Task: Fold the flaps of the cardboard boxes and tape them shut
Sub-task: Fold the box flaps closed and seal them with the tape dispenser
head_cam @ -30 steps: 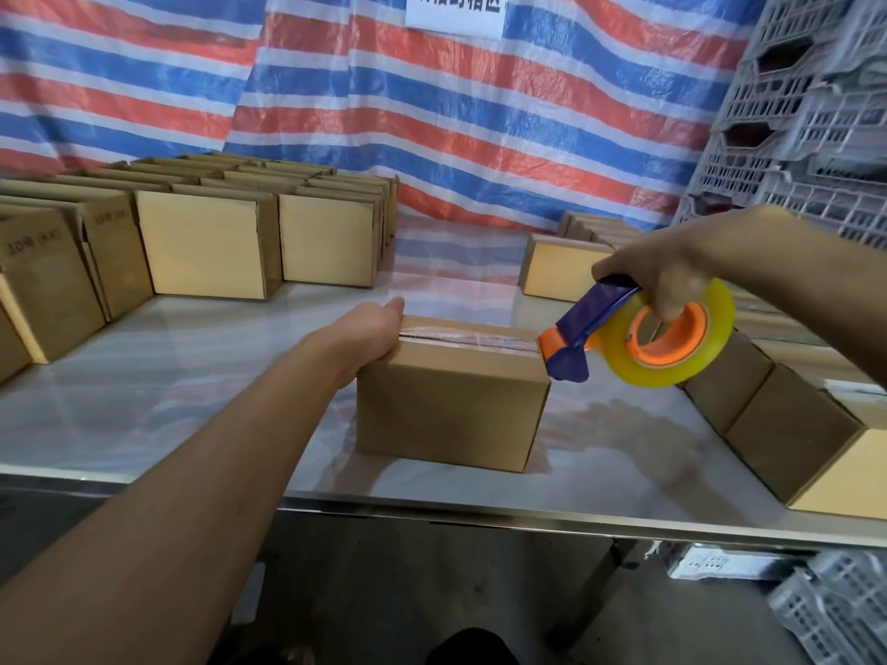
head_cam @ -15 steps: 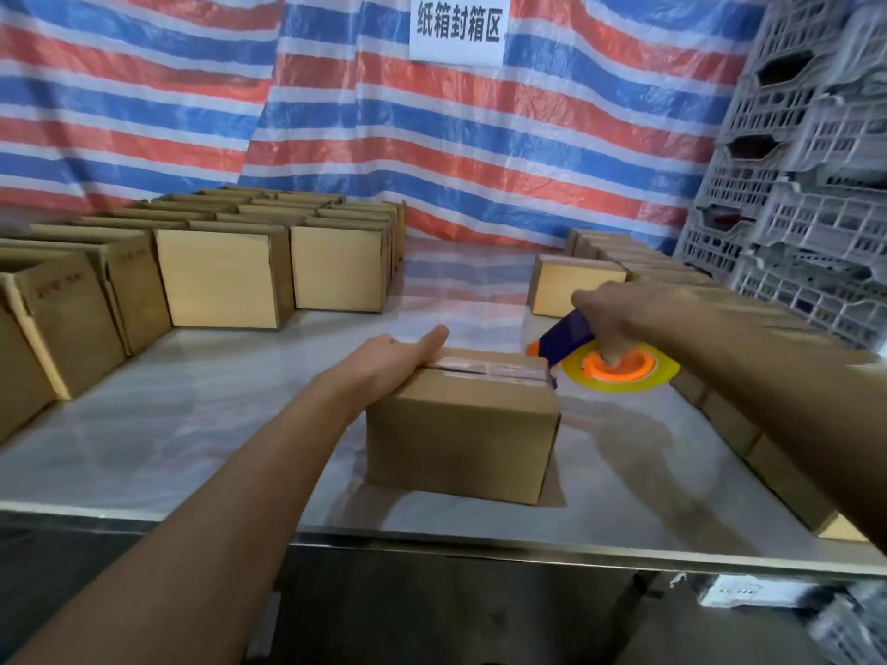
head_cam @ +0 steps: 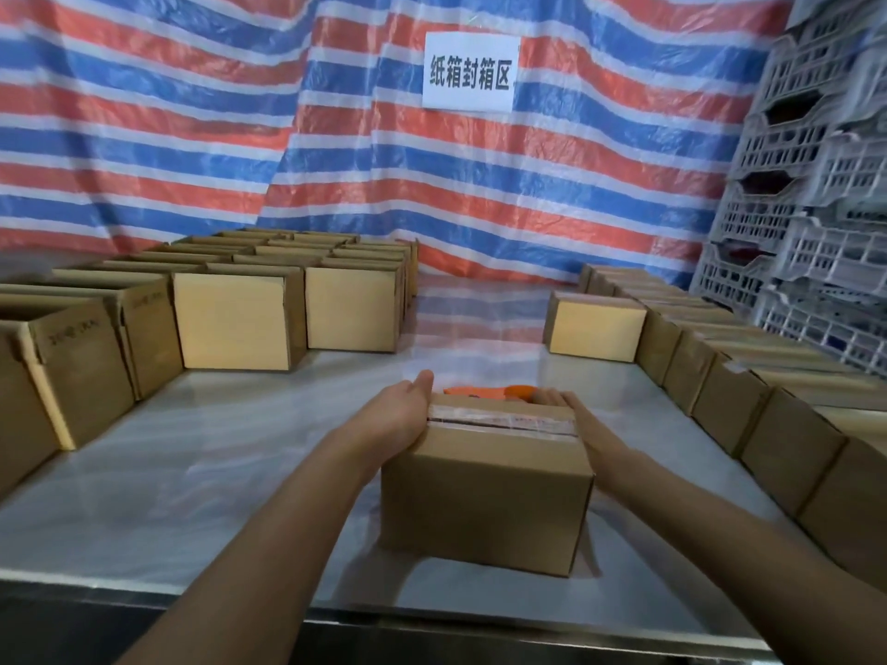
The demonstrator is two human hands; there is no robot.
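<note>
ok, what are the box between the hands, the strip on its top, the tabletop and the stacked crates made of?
Box: matte brown cardboard, creased edges. Strip: clear glossy plastic tape, glare and seam showing through. Tabletop: probably polished metal or a glossy sheet; it mirrors the striped tarp. Crates: pale moulded plastic, lattice walls.

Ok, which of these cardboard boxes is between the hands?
The lone box at the front centre of the table, tape along its top, left hand and right hand flat against its sides. The other boxes stand in rows.
</note>
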